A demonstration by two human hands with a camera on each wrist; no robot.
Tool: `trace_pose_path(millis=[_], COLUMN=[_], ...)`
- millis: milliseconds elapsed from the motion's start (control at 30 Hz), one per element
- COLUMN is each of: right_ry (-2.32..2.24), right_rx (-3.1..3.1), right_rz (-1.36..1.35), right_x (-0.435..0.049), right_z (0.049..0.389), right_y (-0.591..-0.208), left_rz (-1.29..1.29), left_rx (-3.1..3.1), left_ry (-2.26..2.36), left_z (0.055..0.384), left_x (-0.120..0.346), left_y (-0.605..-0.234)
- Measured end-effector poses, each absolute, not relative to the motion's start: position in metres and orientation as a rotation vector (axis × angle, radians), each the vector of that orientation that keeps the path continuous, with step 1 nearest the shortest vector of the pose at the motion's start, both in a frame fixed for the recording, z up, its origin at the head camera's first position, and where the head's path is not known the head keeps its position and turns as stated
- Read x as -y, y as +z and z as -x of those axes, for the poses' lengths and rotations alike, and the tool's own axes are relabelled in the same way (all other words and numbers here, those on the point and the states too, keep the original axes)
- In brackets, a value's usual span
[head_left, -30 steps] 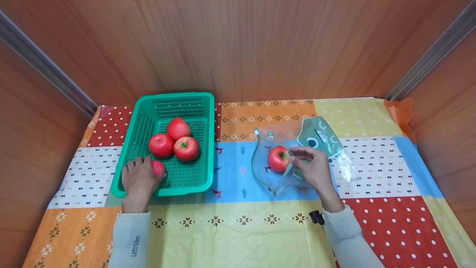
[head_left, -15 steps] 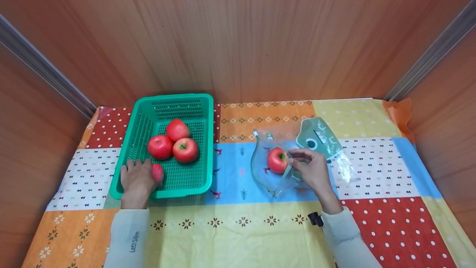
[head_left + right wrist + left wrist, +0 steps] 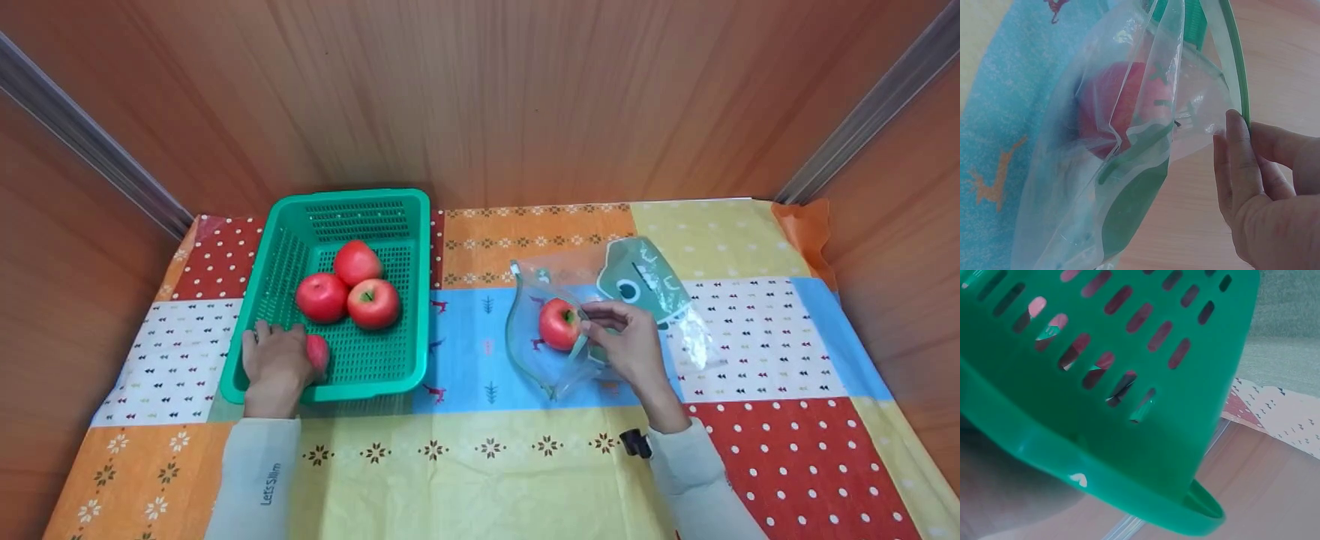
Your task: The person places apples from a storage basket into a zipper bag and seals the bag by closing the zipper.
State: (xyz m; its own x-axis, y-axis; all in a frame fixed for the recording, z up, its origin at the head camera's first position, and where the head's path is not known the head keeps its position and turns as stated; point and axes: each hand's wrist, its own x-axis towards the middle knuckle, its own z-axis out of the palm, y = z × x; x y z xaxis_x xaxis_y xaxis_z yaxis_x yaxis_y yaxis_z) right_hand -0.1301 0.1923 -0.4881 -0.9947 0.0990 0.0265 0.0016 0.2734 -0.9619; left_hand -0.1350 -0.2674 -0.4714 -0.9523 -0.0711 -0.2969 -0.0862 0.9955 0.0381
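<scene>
The apple (image 3: 319,354) under my left hand (image 3: 276,360) sits in the near left corner of the green basket (image 3: 425,300). My palm hides much of it, and the left wrist view is mostly basket wall, so I cannot tell whether my fingers have closed round it. Three more apples (image 3: 373,304) bunch together deeper in the basket. My right hand (image 3: 628,339) pinches the green-striped edge of the clear bag (image 3: 651,274) on the tabletop (image 3: 480,487), and the bagged apple (image 3: 559,324) lies inside, close to the mouth.

The weak spot, I think, is that apple in the mouth: it is round, the bag lies on its side, and a tug on the edge could tip it out. It also takes up much of the opening, so a second one pushed in might jam there. If my pinch slipped, the thin film could sag and narrow the way in. On the left, a loose hold on smooth skin could let the apple roll back towards the other three. Lifting carelessly so near the corner, I might knock my knuckles on the rim and drag the basket.
</scene>
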Motion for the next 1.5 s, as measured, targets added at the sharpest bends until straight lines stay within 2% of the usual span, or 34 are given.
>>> trace_pose_path(millis=[933,1500], right_ry=[1.908,1.879], right_rx=[2.423,2.445], right_rz=[0.117,0.116], right_x=[-0.193,-0.193], right_z=[0.129,0.130], right_y=[-0.491,-0.492], left_rz=[0.040,0.030], left_rx=[-3.243,-3.288], left_ry=[0.232,0.329], left_z=[0.116,0.108], left_x=[0.252,0.239], left_y=[-0.467,-0.463])
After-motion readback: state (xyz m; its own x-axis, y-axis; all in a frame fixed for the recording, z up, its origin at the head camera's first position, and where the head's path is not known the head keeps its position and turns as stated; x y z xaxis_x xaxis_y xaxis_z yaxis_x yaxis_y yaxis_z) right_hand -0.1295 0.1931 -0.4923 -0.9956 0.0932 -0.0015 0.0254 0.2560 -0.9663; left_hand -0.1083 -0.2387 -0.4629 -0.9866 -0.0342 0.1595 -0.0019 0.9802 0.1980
